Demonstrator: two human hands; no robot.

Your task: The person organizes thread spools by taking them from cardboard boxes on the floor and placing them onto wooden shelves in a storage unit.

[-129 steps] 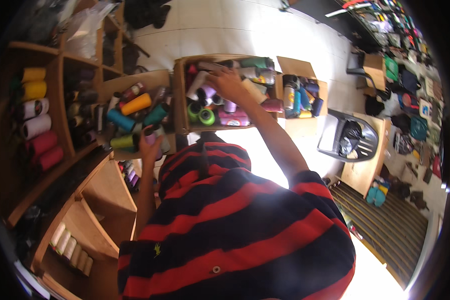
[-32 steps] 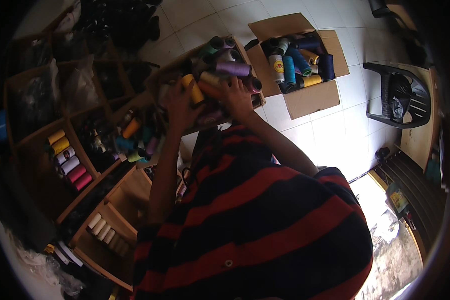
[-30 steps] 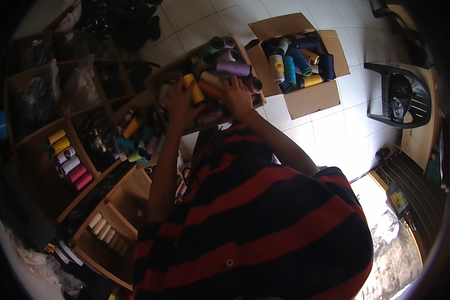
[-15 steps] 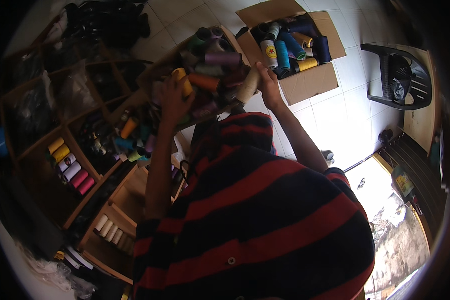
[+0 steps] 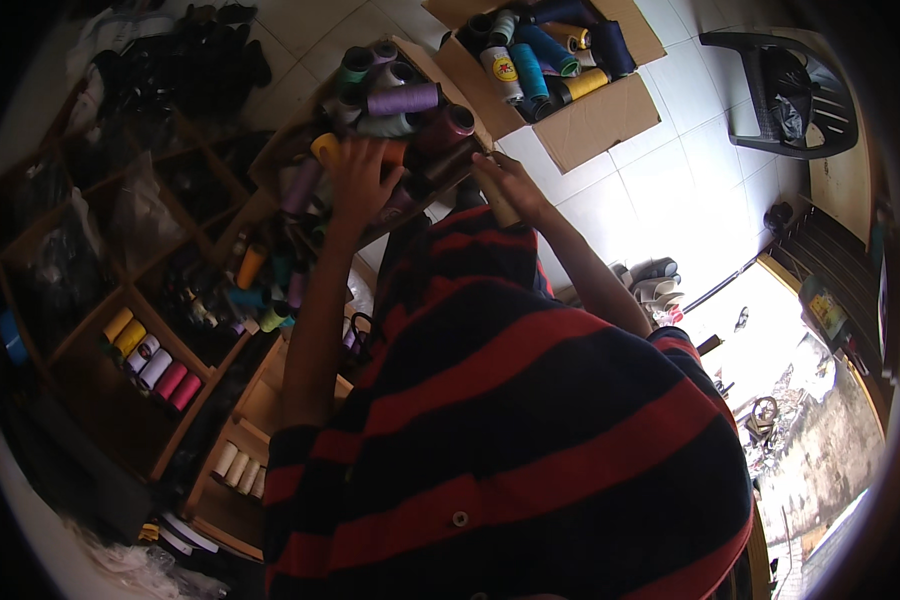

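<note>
My right hand is wrapped round a beige thread spool, which points down toward my striped shirt at the box's near right corner. My left hand lies over the thread spools in the open cardboard box, fingers stretched out and thumb apart. Beside its fingertips is a yellow spool, and an orange spool shows partly behind the fingers. Around them lie a purple spool, a dark red spool and a brown spool. Spools under my left palm are hidden.
A second cardboard box of spools stands at the far right on the tiled floor. Wooden compartments at left hold yellow, white and pink spools and beige spools. A black plastic chair is at the right.
My right hand has drawn the beige spool nearer to me and tilted it down. My left hand's fingers have shifted right off the yellow spool. The whole view has also moved slightly.
</note>
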